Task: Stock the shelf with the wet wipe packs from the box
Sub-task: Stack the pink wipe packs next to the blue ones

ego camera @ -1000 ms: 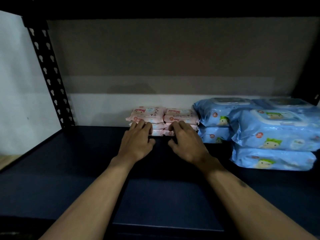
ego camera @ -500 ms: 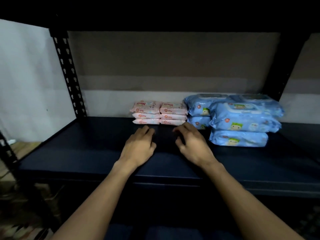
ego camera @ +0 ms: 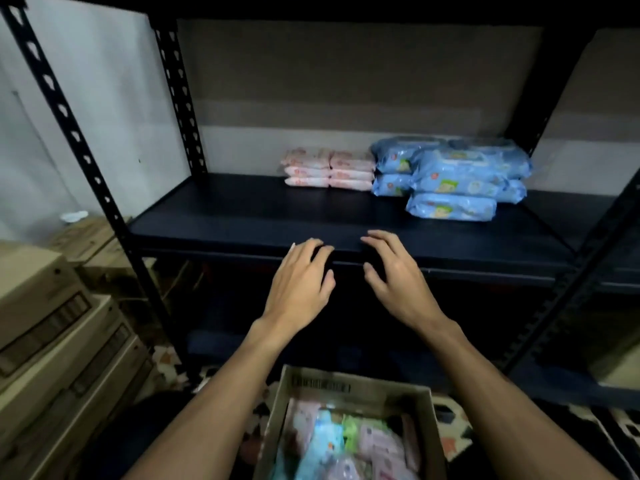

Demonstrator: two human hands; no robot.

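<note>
Drawn back from the pillowy pink packs (ego camera: 329,168), left hand (ego camera: 298,289) and right hand (ego camera: 398,285) hover (fingers loose, empty).

The shelf board (ego camera: 242,216) is dark navy. The uprights (ego camera: 178,98) are black, with a regular row of pale keyhole slots. The pink packs (ego camera: 329,168) are pale pink with small red marks. The blue packs (ego camera: 450,174) are light blue, printed with a green cartoon figure and a red dot. The box (ego camera: 381,389) is brown cardboard with a black barcode. The loose packs (ego camera: 346,445) in it show pink, light blue and green. The cartons (ego camera: 45,306) are tan. The floor (ego camera: 457,441) carries a mottled white, dark and orange pattern.
</note>
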